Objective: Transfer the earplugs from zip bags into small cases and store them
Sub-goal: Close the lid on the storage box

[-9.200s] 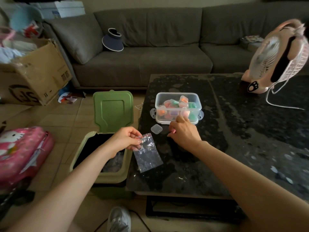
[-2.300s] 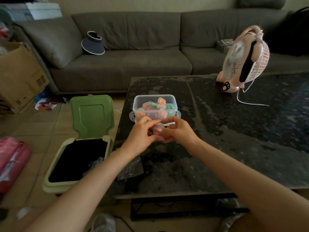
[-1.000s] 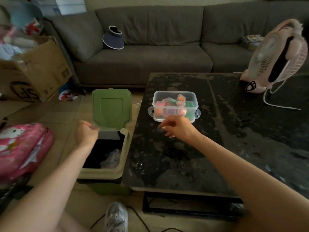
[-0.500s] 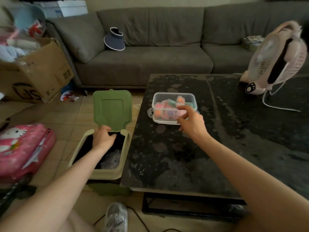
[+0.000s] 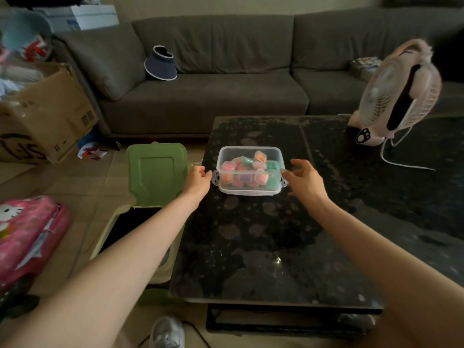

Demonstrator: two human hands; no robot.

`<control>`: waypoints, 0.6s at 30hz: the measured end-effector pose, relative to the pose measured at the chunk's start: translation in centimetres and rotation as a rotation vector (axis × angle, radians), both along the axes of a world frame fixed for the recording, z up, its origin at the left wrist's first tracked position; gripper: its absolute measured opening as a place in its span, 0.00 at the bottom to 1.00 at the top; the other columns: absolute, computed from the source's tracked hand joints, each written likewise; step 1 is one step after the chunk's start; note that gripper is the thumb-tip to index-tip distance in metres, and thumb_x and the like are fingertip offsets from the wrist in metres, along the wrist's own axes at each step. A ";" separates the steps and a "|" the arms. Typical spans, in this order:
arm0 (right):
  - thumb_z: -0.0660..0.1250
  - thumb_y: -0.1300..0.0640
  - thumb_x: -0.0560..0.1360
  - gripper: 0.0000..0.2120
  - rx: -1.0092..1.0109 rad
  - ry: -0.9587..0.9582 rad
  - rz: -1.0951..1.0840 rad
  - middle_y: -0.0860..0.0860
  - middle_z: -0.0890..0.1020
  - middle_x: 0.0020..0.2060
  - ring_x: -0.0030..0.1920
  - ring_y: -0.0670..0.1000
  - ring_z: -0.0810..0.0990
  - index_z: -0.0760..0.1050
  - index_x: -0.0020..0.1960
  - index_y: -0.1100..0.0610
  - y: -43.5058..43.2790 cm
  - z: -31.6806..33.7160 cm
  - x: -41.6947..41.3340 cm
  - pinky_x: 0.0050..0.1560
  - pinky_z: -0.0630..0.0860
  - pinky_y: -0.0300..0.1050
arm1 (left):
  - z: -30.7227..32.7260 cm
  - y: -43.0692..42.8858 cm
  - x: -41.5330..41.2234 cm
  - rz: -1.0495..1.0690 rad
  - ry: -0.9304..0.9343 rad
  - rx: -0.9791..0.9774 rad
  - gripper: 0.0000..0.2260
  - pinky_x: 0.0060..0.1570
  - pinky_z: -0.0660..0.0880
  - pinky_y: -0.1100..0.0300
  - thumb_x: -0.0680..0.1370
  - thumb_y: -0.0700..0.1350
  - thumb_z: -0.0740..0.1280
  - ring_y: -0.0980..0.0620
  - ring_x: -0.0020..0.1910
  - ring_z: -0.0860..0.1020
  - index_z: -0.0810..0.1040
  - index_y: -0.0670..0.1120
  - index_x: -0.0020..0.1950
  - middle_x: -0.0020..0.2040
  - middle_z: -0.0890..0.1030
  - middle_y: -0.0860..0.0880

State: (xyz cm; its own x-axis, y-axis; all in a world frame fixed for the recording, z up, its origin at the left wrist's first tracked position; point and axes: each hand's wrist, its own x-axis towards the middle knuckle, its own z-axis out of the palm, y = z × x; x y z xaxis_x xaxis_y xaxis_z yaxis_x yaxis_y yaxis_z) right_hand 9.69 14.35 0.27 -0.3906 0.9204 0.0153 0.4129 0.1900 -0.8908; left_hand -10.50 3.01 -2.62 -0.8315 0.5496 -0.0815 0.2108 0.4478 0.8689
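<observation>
The clear storage box (image 5: 222, 156) sits between the two sets of fingertips, packed with colourful small cases (image 5: 259, 157). No zip bag shows on the dark table (image 5: 263, 247), so the filling looks done. The left hand (image 5: 198, 179) curls loosely at the box's left latch tab, though a pinch can't be confirmed. The right hand (image 5: 305, 180) has its fingers spread and is just reaching the right end. What's left, probably, is closing and storing the box, and no lid is in view.

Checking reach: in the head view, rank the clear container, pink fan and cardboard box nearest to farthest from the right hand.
1. Clear container, just left of the right hand.
2. Pink fan, far right on the table.
3. Cardboard box, far left on the floor.
</observation>
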 end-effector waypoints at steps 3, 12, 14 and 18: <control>0.64 0.49 0.77 0.26 -0.146 -0.080 0.021 0.55 0.75 0.63 0.55 0.55 0.78 0.64 0.71 0.56 0.7 0.5 -0.7 0.52 0.80 0.52 | -0.6 1.4 -1.1 0.002 -0.097 -0.092 0.24 0.67 0.66 0.52 0.81 0.48 0.61 0.43 0.67 0.69 0.61 0.41 0.74 0.71 0.68 0.42; 0.64 0.52 0.78 0.17 -0.353 -0.130 -0.009 0.58 0.77 0.48 0.38 0.57 0.84 0.70 0.62 0.62 2.0 1.1 -3.7 0.39 0.83 0.49 | -1.4 3.8 -2.2 0.075 -0.269 -0.124 0.14 0.35 0.72 0.59 0.77 0.42 0.66 0.50 0.36 0.74 0.74 0.38 0.60 0.43 0.78 0.43; 0.61 0.57 0.78 0.09 -0.333 -0.118 -0.047 0.59 0.79 0.48 0.33 0.57 0.83 0.73 0.55 0.62 2.5 0.9 -3.4 0.37 0.83 0.48 | -1.5 3.7 -2.2 0.096 -0.212 -0.173 0.13 0.34 0.72 0.59 0.77 0.45 0.66 0.49 0.32 0.74 0.76 0.37 0.56 0.37 0.77 0.44; 0.59 0.60 0.77 0.07 -0.334 -0.057 -0.101 0.59 0.81 0.46 0.32 0.58 0.84 0.73 0.43 0.61 2.8 0.5 -2.8 0.42 0.83 0.52 | -0.8 3.6 -1.6 0.074 -0.307 -0.079 0.11 0.34 0.80 0.55 0.81 0.44 0.60 0.46 0.37 0.78 0.75 0.38 0.56 0.45 0.79 0.40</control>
